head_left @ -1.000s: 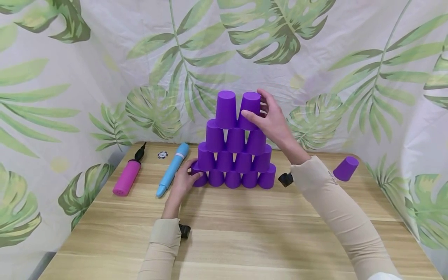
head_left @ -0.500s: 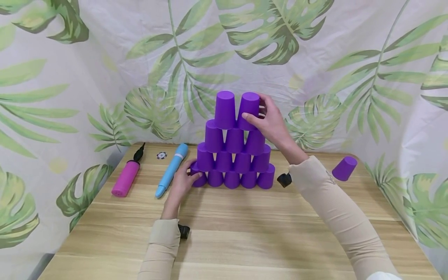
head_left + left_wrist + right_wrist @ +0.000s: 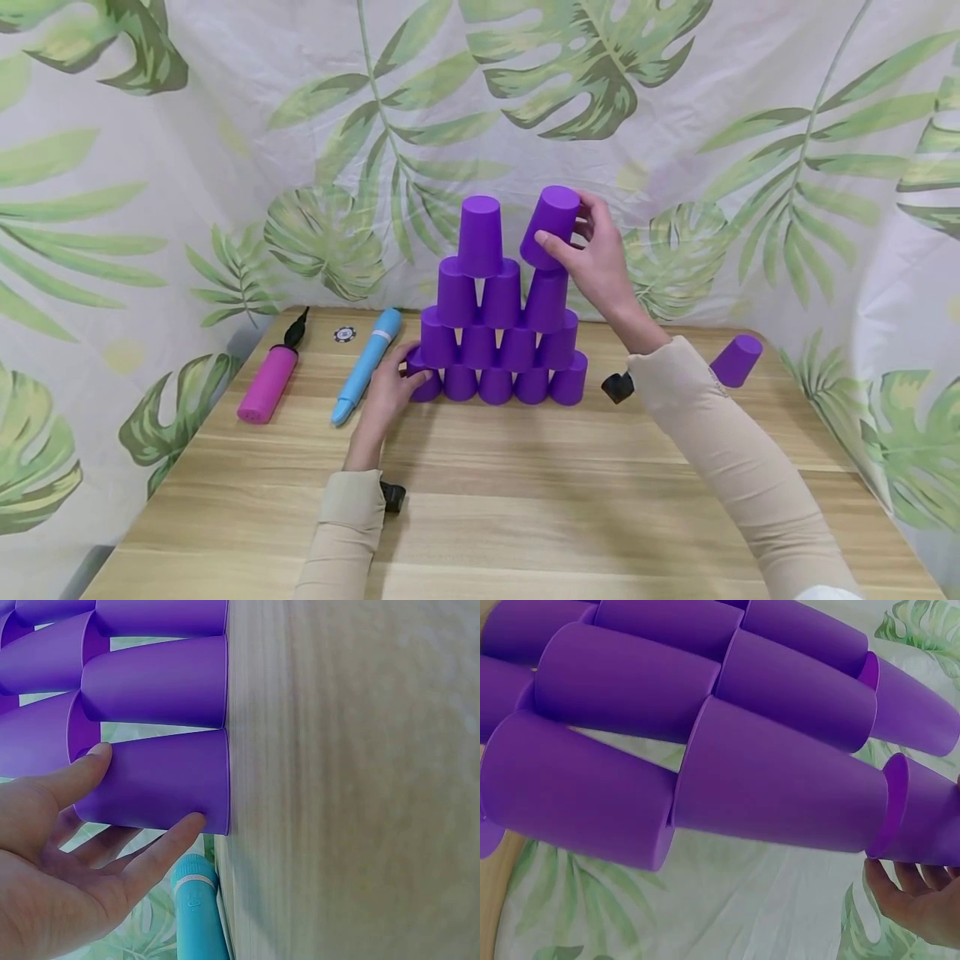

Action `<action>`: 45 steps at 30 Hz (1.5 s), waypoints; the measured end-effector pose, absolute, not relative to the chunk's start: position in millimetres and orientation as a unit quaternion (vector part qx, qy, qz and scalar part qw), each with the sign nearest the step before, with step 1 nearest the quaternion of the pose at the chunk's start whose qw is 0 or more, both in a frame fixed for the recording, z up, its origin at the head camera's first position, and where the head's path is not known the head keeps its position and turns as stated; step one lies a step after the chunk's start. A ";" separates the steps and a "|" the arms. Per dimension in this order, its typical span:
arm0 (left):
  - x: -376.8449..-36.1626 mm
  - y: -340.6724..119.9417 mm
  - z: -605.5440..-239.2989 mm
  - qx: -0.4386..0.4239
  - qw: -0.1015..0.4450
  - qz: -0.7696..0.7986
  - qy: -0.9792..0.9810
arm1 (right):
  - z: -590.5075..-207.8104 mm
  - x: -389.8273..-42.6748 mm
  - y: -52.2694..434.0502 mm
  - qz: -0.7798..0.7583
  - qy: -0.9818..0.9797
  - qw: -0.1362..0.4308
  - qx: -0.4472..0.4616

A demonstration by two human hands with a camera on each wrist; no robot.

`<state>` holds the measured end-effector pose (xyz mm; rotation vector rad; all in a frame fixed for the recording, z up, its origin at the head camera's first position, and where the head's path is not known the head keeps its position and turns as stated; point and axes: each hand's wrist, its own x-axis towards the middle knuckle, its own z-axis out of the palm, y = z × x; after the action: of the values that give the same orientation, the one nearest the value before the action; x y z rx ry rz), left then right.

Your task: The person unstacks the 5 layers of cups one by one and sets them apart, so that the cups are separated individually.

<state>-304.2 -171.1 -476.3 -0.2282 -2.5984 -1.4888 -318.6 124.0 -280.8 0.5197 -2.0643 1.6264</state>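
Observation:
Upside-down purple cups are stacked in a pyramid in the head view. My right hand (image 3: 600,258) holds a purple cup (image 3: 547,229) between thumb and fingers. This cup leans, its top toward the right, with its rim at the right cup (image 3: 546,302) of the third row; I cannot tell whether they touch. One upright cup (image 3: 480,237) stands to its left on that row. My left hand (image 3: 390,387) curls round the bottom row's leftmost cup (image 3: 161,780), thumb on one side and fingers on the other in the left wrist view.
A lone purple cup (image 3: 737,361) stands tilted-looking at the table's right, partly behind the right sleeve. Left of the pyramid lie a blue tube-shaped pump (image 3: 366,367), a pink pump (image 3: 270,383) with a black nozzle and a poker chip (image 3: 344,334). A leaf-print cloth (image 3: 420,100) hangs behind.
My right hand has lifted its cup from the third row and shifted it up and right, tilting it. The gap to the other top cup has widened. My left hand stays in place.

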 end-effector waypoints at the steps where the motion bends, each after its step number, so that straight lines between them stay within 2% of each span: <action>1: -304.0 -171.1 -476.3 -0.076 0.069 -0.495 -0.863 | -280.7 -318.5 125.8 0.592 -0.749 0.233 0.187; 11: -304.9 -171.2 -476.4 -0.076 0.069 -0.498 -0.861 | -267.4 -291.5 136.9 0.589 -0.749 0.266 0.149; 17: -305.0 -171.5 -475.1 -0.072 0.068 -0.497 -0.862 | -275.7 -296.4 152.3 0.597 -0.742 0.279 0.123; 26: -304.5 -173.1 -476.5 -0.073 0.065 -0.496 -0.863 | -307.3 -322.0 183.8 0.602 -0.740 0.286 0.086; 45: -304.7 -170.6 -477.8 -0.072 0.066 -0.494 -0.864 | -364.3 -325.2 255.2 0.551 -0.785 0.279 -0.046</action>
<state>-304.7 -170.6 -477.8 -0.2180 -2.6061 -1.4883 -325.2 255.2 -364.3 -0.1245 -2.1056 1.4786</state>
